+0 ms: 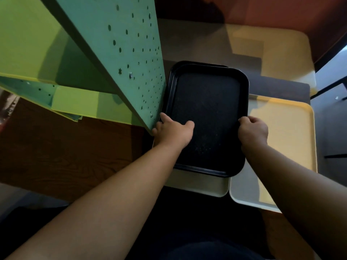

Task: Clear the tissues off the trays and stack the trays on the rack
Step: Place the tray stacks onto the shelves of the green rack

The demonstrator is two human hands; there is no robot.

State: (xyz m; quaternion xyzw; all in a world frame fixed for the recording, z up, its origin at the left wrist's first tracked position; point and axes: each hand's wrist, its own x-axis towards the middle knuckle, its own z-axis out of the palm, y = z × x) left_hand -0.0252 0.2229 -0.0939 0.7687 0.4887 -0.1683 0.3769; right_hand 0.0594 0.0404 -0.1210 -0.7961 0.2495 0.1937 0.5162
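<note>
Both hands grip the black tray between them: left hand thumb lies inside, right hand fingers curl over the rim.

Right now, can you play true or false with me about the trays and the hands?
1. Both hands hold the black rectangular plastic tray. True: the left hand grips its left edge and the right hand its right edge.
2. A crumpled tissue lies on the black tray. False: it holds no tissue, only pale specks.
3. The black tray sits over a cream tray. True: the cream one's near end peeks out below it.
4. The rack beside the trays is red. False: the perforated metal rack is green.
5. A yellowish tray lies to the right. True.
</note>
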